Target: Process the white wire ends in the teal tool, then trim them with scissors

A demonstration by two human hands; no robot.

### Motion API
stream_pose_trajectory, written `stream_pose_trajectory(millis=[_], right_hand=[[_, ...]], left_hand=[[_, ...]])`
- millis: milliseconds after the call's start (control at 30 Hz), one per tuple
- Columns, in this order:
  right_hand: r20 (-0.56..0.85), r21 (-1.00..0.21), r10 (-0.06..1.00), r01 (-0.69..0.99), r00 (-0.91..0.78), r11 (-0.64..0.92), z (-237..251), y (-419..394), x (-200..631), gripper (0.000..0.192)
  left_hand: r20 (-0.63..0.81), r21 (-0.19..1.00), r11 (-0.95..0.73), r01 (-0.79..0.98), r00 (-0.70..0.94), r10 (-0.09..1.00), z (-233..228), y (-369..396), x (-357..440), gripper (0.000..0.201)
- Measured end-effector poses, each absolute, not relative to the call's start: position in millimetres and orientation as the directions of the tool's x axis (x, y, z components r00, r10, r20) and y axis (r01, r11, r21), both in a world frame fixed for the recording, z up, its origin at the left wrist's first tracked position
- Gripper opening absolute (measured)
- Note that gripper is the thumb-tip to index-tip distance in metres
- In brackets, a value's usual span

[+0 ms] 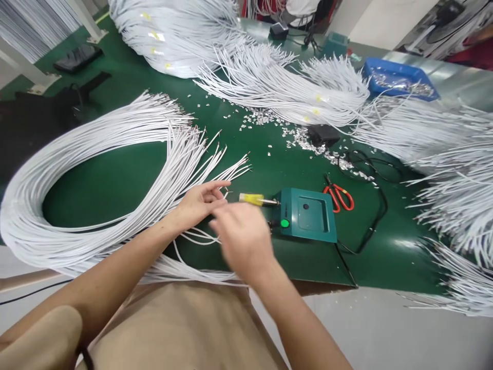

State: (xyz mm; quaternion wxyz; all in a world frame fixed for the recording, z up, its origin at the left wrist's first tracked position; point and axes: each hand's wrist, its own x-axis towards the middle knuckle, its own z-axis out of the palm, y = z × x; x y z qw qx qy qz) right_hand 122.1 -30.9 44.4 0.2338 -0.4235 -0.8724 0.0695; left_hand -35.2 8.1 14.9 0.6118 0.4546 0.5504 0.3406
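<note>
- Left hand [202, 201]: fingertips pinching 1 white wire [231, 172] end from the looped bundle.
- Right hand [243, 237]: blurred, grip unreadable, near the table's front edge [327, 282].
- Green box [307, 215]: just right, bare mat beyond.

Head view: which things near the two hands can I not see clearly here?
- Right hand: motion blur; its grip cannot be told.
- Left hand: the wire end pinched at its fingertips is too small to read.
- Green box: the right hand covers its near left corner.
- Yellow-handled tool: its tip meets the box; the detail is too small.
- White wire bundle: the arms hide its near part.
</note>
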Motion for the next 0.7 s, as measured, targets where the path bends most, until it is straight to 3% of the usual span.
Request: stream_pose_trajectory(millis=[67,133,267,367,467,600,700], right_hand=[[0.334,-0.330,0.674,0.588,-0.659,0.739,41,-47,98,0.028],[0.290,-0.289,0.650,0.583,-0.703,0.760,35,-57,82,0.027],[0.127,-0.189,0.704,0.680,-0.699,0.709,21,-67,72,0.014],[0.035,-0.195,0.755,0.737,-0.654,0.647,17,-80,75,0.007],[-0.011,-0.333,0.754,0.714,-0.656,0.616,15,-98,79,0.006],[-0.037,-0.441,0.743,0.678,-0.669,0.588,9,-107,80,0.011],[-0.066,-0.457,0.735,0.675,-0.675,0.579,7,-101,78,0.012]], left_hand=[[-0.351,0.936,0.343,0.078,0.173,0.920,19,7,-43,0.038],[-0.358,0.934,0.356,0.042,0.176,0.917,22,4,-50,0.032],[-0.407,0.911,0.411,0.026,0.212,0.889,27,-4,-53,0.024],[-0.400,0.915,0.360,0.184,0.285,0.871,36,-5,-57,0.024],[-0.273,0.869,0.183,0.460,0.136,0.952,51,5,-76,0.034],[0.015,0.692,0.084,0.717,-0.130,0.991,60,25,-119,0.044],[-0.101,0.552,0.234,0.800,-0.215,0.971,49,37,-140,0.067]])
